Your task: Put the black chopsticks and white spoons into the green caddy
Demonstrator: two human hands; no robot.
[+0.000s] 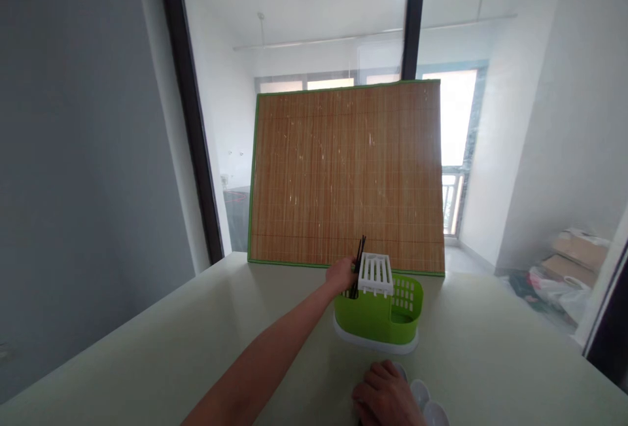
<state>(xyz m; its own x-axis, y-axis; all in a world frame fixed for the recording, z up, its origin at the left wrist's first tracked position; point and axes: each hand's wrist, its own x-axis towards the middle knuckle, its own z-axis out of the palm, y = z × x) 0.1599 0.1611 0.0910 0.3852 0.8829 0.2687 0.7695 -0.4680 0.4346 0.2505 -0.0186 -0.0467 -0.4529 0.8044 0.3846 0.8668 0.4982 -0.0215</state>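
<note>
Black chopsticks (360, 257), slightly tilted | clasped in left hand (342, 275) at green caddy (366, 321) | right hand (387, 394) beside white rounded pieces (436, 414), grip unclear

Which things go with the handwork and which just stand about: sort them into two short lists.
Apparently in use:
- dark sticks, at the left hand
- green rack, beside that hand
- white rounded pieces, by the right hand

Apparently just about:
- bamboo mat, upright behind the rack
- cardboard boxes, far right
</note>
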